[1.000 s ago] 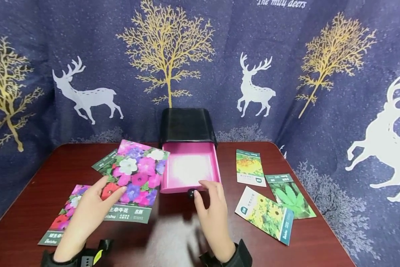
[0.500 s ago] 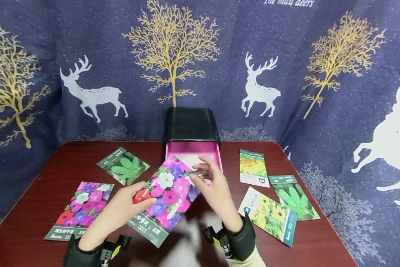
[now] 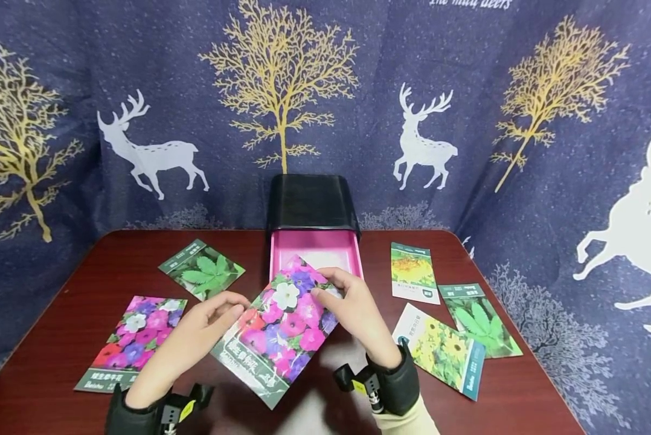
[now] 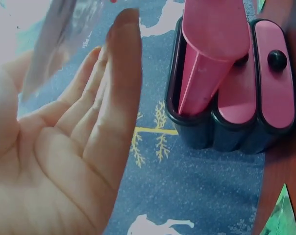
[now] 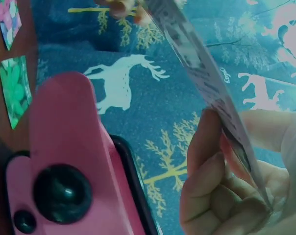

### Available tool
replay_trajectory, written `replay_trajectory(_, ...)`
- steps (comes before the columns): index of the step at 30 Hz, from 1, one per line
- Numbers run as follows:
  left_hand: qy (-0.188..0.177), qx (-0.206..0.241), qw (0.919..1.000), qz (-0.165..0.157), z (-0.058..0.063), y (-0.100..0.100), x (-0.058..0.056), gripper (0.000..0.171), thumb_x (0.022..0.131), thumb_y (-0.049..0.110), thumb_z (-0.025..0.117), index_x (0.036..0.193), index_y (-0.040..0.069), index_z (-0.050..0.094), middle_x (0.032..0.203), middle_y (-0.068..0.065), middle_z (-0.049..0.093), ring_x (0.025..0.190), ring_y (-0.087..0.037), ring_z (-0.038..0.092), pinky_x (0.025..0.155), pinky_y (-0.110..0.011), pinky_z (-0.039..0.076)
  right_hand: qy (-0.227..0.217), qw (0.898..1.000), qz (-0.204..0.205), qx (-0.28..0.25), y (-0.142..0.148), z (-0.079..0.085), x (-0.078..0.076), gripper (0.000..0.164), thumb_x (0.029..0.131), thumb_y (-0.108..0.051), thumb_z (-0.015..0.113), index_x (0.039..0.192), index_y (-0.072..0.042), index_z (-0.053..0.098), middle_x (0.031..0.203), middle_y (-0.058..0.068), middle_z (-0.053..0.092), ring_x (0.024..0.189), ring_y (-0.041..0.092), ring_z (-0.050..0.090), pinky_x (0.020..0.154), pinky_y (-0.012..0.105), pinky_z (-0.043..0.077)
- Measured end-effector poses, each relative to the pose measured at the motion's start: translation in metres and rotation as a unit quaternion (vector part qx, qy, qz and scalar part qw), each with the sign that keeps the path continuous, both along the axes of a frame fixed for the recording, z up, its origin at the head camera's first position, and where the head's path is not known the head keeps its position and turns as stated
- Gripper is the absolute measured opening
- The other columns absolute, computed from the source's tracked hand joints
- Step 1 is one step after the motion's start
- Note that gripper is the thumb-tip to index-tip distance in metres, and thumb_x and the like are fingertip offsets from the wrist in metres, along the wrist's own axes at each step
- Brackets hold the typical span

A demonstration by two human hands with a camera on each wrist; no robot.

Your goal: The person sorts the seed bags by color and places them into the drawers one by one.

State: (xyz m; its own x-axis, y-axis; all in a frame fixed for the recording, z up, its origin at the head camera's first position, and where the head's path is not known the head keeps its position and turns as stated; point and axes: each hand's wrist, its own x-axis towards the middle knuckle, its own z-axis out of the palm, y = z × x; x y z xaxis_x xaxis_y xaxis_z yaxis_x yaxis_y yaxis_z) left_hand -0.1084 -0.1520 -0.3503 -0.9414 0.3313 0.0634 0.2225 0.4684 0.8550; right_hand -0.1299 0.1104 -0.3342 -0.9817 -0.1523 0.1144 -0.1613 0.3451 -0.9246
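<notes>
My right hand (image 3: 358, 314) pinches the upper right edge of a seed packet (image 3: 284, 335) printed with pink, purple, red and white flowers. The packet slants in the air before the pulled-out pink drawer (image 3: 314, 241), overlapping its front in the head view. Seen from the right wrist, the packet (image 5: 197, 73) is nearly edge-on, between thumb and curled fingers. My left hand (image 3: 197, 341) is at the packet's left edge. In the left wrist view its fingers (image 4: 121, 73) are extended, with a gap between them and the blurred packet (image 4: 60, 44).
A black case (image 3: 313, 202) with pink, black-knobbed drawers stands at the table's back. To the left lie a matching flower packet (image 3: 141, 332) and a green-leaf packet (image 3: 206, 272). On the right are a yellow-flower packet (image 3: 413, 270), a daisy-like one (image 3: 445, 347) and another leaf packet (image 3: 479, 320).
The left hand brought the packet rightward to the front of the drawer. The right hand left the drawer knob and took the packet's upper right edge; the left fingers have loosened from it.
</notes>
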Motion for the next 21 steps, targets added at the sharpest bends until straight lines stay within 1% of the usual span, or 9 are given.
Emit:
replay_trajectory(3,-0.044,0.023,0.9985,-0.022,0.001,-0.004,-0.001,0.029,0.097,0.03,0.05,0.116,0.01,0.056,0.096,-0.009,0.063,0.071,-0.008,0.055,0.061,-0.028,0.048,-0.019,1.0,0.017,0.017,0.002,0.007,-0.004,0.029,0.084,-0.019,0.067,0.113,-0.021,0.066,0.106,-0.003,0.07,0.096,0.01,0.06,0.089,0.031,0.046)
replay_trajectory(6,-0.085,0.053,0.9936,-0.052,0.002,-0.003,-0.003,0.035,0.095,0.029,0.053,0.121,0.006,0.052,0.102,-0.014,0.064,0.074,-0.011,0.06,0.066,-0.03,0.053,-0.029,0.998,0.031,0.047,0.004,0.015,-0.011,0.03,0.083,-0.021,0.069,0.112,-0.021,0.066,0.108,-0.005,0.068,0.098,0.01,0.059,0.09,0.032,0.046)
replay_trajectory(9,-0.1,0.061,0.9908,-0.067,0.003,0.003,-0.006,0.043,0.093,0.03,0.057,0.128,0.006,0.048,0.105,-0.015,0.064,0.083,-0.014,0.065,0.072,-0.032,0.054,-0.028,0.996,0.032,0.076,0.007,0.022,-0.018,0.028,0.081,-0.022,0.07,0.109,-0.021,0.068,0.108,-0.006,0.067,0.097,0.01,0.058,0.089,0.033,0.047)
replay_trajectory(12,-0.103,0.04,0.9914,-0.07,0.005,0.009,-0.008,0.057,0.09,0.033,0.061,0.137,0.007,0.042,0.111,-0.014,0.065,0.09,-0.015,0.066,0.076,-0.032,0.053,-0.035,0.995,0.028,0.091,0.009,0.027,-0.023,0.025,0.081,-0.024,0.071,0.106,-0.023,0.07,0.108,-0.008,0.066,0.099,0.012,0.057,0.088,0.035,0.047)
replay_trajectory(14,-0.11,0.023,0.9912,-0.07,0.005,0.012,-0.009,0.063,0.088,0.035,0.062,0.14,0.006,0.04,0.117,-0.015,0.064,0.096,-0.016,0.065,0.077,-0.033,0.053,-0.051,0.995,0.024,0.082,0.01,0.028,-0.025,0.026,0.081,-0.026,0.071,0.107,-0.024,0.07,0.11,-0.008,0.066,0.1,0.013,0.058,0.088,0.035,0.048)
replay_trajectory(16,-0.121,0.013,0.9902,-0.069,0.005,0.014,-0.01,0.067,0.088,0.037,0.063,0.141,0.004,0.04,0.121,-0.016,0.062,0.099,-0.017,0.065,0.079,-0.034,0.053,-0.073,0.996,0.023,0.046,0.012,0.026,-0.027,0.028,0.083,-0.027,0.069,0.11,-0.023,0.069,0.111,-0.004,0.067,0.101,0.014,0.06,0.088,0.035,0.048)
replay_trajectory(18,-0.131,0.013,0.9894,-0.063,0.004,0.016,-0.011,0.067,0.087,0.038,0.063,0.139,0.003,0.041,0.124,-0.017,0.061,0.1,-0.018,0.064,0.079,-0.036,0.053,-0.09,0.996,0.014,0.008,0.015,0.023,-0.028,0.03,0.085,-0.028,0.066,0.114,-0.021,0.067,0.112,0.0,0.067,0.099,0.011,0.061,0.087,0.033,0.049)
replay_trajectory(20,-0.136,0.016,0.9896,-0.045,0.003,0.017,-0.013,0.066,0.086,0.039,0.064,0.138,0.003,0.043,0.125,-0.017,0.06,0.1,-0.02,0.064,0.081,-0.037,0.053,-0.105,0.994,0.006,-0.034,0.017,0.019,-0.03,0.034,0.088,-0.029,0.063,0.12,-0.017,0.063,0.112,0.005,0.067,0.087,0.011,0.065,0.08,0.031,0.052)
replay_trajectory(21,-0.136,0.018,0.9899,-0.034,0.002,0.018,-0.013,0.066,0.086,0.039,0.064,0.138,0.004,0.043,0.127,-0.017,0.058,0.104,-0.022,0.063,0.083,-0.039,0.053,-0.112,0.992,0.002,-0.054,0.019,0.017,-0.03,0.036,0.089,-0.028,0.062,0.123,-0.016,0.061,0.111,0.008,0.066,0.08,0.011,0.065,0.077,0.03,0.053)
